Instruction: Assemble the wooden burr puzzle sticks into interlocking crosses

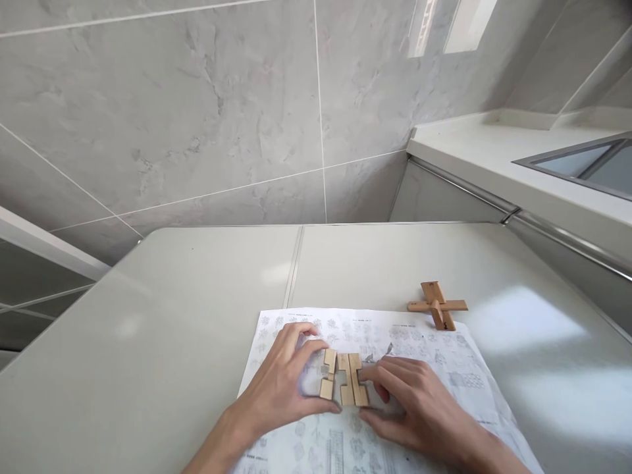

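Three notched wooden puzzle pieces (345, 378) lie side by side on a printed instruction sheet (444, 368). My left hand (284, 385) curls round the leftmost piece, thumb and fingers touching its ends. My right hand (415, 405) rests on the sheet, its fingertips pressing the right side of the rightmost piece. An assembled wooden cross puzzle (437, 306) stands beyond the sheet's far right corner, untouched.
The sheet lies on a pale grey table (172, 316) with a seam down its middle. Tiled floor shows beyond the far edge. A white ledge (494, 158) with a framed window runs along the right.
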`<state>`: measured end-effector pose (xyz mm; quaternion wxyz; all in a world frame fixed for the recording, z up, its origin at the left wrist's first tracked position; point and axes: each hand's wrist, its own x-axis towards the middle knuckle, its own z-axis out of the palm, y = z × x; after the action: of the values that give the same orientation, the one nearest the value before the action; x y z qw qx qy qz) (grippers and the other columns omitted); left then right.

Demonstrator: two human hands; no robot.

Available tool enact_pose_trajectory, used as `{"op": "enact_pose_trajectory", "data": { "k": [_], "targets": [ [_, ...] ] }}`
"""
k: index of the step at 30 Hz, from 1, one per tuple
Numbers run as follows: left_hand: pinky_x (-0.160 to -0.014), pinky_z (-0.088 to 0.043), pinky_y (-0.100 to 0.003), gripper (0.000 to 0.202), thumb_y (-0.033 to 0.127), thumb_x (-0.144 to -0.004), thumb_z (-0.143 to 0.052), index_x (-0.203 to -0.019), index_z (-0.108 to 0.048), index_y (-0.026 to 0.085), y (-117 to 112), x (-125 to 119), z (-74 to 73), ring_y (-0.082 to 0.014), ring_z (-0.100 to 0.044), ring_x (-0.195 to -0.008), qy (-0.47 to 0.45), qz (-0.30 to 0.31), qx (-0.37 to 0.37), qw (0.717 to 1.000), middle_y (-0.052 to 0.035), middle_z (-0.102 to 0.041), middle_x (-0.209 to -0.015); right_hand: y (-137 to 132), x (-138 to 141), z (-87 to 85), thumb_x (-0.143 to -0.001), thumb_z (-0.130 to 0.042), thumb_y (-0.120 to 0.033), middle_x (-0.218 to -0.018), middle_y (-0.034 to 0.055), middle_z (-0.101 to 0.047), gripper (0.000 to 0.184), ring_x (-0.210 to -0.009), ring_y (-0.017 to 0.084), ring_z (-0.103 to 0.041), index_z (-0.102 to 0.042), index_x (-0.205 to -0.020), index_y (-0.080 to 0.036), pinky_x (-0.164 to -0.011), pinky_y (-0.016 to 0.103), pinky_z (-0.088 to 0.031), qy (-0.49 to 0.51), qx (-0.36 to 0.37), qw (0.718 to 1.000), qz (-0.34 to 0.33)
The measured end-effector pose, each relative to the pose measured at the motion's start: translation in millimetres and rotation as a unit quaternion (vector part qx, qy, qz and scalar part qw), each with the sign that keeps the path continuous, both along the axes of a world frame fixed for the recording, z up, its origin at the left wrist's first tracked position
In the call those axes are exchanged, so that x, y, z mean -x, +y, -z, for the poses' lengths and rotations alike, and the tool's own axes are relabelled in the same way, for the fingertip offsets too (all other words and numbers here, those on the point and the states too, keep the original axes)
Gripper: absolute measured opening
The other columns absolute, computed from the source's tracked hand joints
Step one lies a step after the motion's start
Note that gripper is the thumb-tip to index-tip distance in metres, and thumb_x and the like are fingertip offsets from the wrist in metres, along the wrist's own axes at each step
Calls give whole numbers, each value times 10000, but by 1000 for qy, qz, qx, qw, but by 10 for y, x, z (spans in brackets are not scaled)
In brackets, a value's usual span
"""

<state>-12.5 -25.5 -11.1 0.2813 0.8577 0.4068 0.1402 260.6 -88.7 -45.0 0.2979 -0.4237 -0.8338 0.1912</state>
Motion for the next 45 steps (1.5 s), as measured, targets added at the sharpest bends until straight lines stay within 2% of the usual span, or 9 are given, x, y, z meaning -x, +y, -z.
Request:
{"op": "enact_pose_trajectory", "data": {
  "k": [4, 8, 11, 15, 21, 26, 30, 39, 45],
  "targets": [
    [-1099, -566, -501, 739, 303, -714, -1031, -1312, -597, 329, 5, 16, -30, -347, -611, -1327, -66, -19, 88, 994, -75, -607, -1417, -10, 29, 10, -991, -780, -349, -770, -27, -656, 228, -631, 193, -608, -595, -1058, -234, -593, 325, -397, -18, -8, 1000, -5],
    [-1065, -570, -441, 653, 286, -794, -951, -1322, -570, 347, -8, 2, -117, -257, -709, -1151, -126, -119, 213, 962, -47, -663, -1423, -17, 34, 12, -1040, -684, -254, -727, -42, -624, 136, -605, 172, -584, -552, -1010, -240, -586, 310, -394, -18, -7, 1000, 0],
    [-930, -591, -399, 655, 362, -848, -895, -1375, -508, 333, 1, 11, -189, -226, -741, -948, -139, -200, 280, 929, -21, -778, -1126, -15, 18, 10, -1032, -647, -207, -682, -68, -595, 127, -563, 149, -569, -529, -1007, -249, -566, 289, -404, 3, 20, 1000, 12],
    [-856, -579, -357, 682, 375, -814, -909, -1354, -496, 316, 9, 14, -233, -201, -724, -829, -151, -236, 294, 914, 40, -753, -906, -15, -3, 14, -1039, -626, -217, -703, -69, -635, 108, -551, 142, -594, -547, -1096, -264, -545, 271, -448, 34, 45, 998, 30],
    [-839, -584, -357, 729, 425, -702, -1013, -1277, -582, 300, -31, -11, -184, -216, -711, -827, -139, -212, 252, 934, 51, -689, -819, -29, -65, 1, -1056, -616, -288, -689, -64, -652, 111, -541, 154, -628, -551, -1145, -279, -521, 261, -524, 87, 77, 990, 86],
    [-820, -608, -350, 661, 420, -703, -1028, -1240, -659, 309, -44, -10, -130, -184, -670, -839, -158, -169, 150, 961, -17, -672, -1139, -40, -114, -16, -1040, -596, -259, -754, -34, -674, 118, -588, 170, -635, -522, -1129, -280, -543, 277, -546, 96, 92, 986, 98],
    [-822, -582, -339, 656, 399, -710, -1035, -1251, -673, 321, -53, -15, -119, -195, -650, -837, -138, -155, 109, 972, 20, -618, -968, -52, -90, -56, -1068, -525, -234, -803, -6, -712, 93, -635, 185, -671, -523, -1152, -272, -567, 289, -551, 117, 124, 982, 88],
    [-636, -466, -274, 711, 470, -790, -965, -1380, -605, 307, -156, -89, -88, -149, -571, -647, -128, -139, 259, 947, 78, -623, -761, -27, -71, 5, -1146, -486, -299, -842, -14, -762, 215, -706, 192, -754, -590, -1334, -311, -638, 280, -610, 116, 137, 979, 94],
    [-640, -441, -266, 757, 506, -762, -982, -1393, -615, 306, -166, -102, -66, -142, -510, -654, -141, -136, 258, 946, 91, -557, -730, -28, -95, 114, -1128, -554, -411, -813, -13, -779, 209, -642, 195, -753, -625, -1294, -305, -574, 267, -606, 93, 139, 970, 174]
  ]
}}
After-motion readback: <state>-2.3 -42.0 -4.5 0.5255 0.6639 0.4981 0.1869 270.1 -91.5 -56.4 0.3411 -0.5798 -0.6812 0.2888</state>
